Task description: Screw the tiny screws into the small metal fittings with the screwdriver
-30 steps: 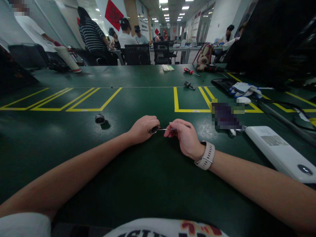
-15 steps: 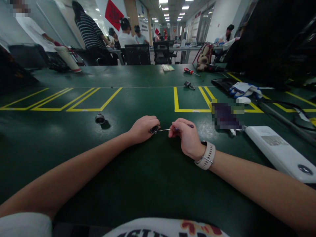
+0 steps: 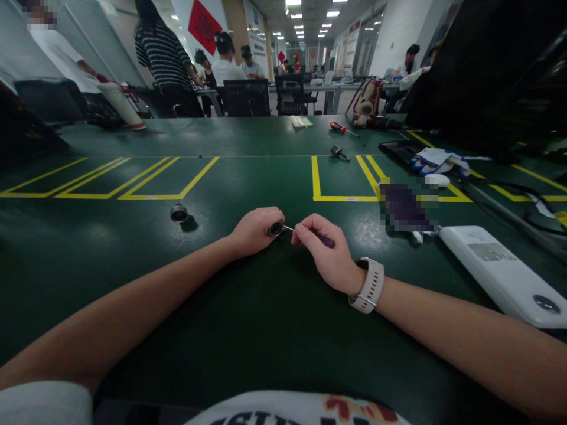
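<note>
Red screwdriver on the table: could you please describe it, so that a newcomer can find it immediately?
On the green table, look past the yellow tape outlines, toward the far edge. There, the red screwdriver lies between a pale paper item and a plush toy. Unlike the dark metal part just nearer the camera, it has a bright red-and-black handle.

Screwdriver shaft [image 3: 289, 228]: bright metal, smooth. Its purple handle [image 3: 328, 242]: looks like plastic. Held part [image 3: 275, 229]: dark metal look, shiny rim. Loose cap [image 3: 179, 213]: grey metal look, some sheen. Tabletop [image 3: 266, 330]: dark green, smooth, semi-gloss. Power bank [image 3: 502, 274]: white, smooth, plastic look. Glove [image 3: 438, 160]: knitted-looking cloth, matt.
</note>
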A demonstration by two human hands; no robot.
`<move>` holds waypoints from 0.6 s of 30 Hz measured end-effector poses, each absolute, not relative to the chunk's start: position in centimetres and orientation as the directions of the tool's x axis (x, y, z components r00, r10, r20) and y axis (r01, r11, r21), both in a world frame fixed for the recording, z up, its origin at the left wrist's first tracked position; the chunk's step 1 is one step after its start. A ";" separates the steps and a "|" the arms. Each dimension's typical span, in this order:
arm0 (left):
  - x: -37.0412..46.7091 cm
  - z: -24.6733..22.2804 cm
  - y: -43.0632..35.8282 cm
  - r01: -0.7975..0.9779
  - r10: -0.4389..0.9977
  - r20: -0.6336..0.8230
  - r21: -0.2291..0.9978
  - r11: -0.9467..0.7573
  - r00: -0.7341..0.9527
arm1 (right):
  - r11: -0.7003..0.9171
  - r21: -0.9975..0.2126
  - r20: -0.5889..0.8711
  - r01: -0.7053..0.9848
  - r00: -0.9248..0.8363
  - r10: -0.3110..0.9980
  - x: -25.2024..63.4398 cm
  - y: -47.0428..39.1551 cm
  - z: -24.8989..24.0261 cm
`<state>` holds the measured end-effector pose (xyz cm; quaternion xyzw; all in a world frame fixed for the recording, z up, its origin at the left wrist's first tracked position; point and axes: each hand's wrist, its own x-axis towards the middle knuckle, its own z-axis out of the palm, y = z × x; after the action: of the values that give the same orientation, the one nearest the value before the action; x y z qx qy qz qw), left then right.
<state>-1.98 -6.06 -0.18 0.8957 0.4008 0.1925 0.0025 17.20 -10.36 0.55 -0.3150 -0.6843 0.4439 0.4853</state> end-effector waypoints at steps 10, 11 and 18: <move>-1.9 -0.2 -6.0 0.740 0.711 0.358 0.076 -0.669 0.606 | 0.285 -0.958 0.279 -0.038 -0.368 0.887 17.0 -9.8 0.2; -1.9 -0.2 -6.0 0.739 0.710 0.360 0.078 -0.669 0.605 | 0.247 -0.967 0.254 -0.070 -0.381 0.889 17.0 -9.7 0.2; -1.8 -0.1 -6.1 0.731 0.718 0.361 0.129 -0.671 0.595 | 0.315 -0.947 0.317 -0.058 -0.320 0.893 17.2 -10.1 0.3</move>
<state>-1.84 -6.05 -0.09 0.8930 0.4056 0.1946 -0.0161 17.20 -10.06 0.31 -0.3216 -0.6488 0.4890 0.4864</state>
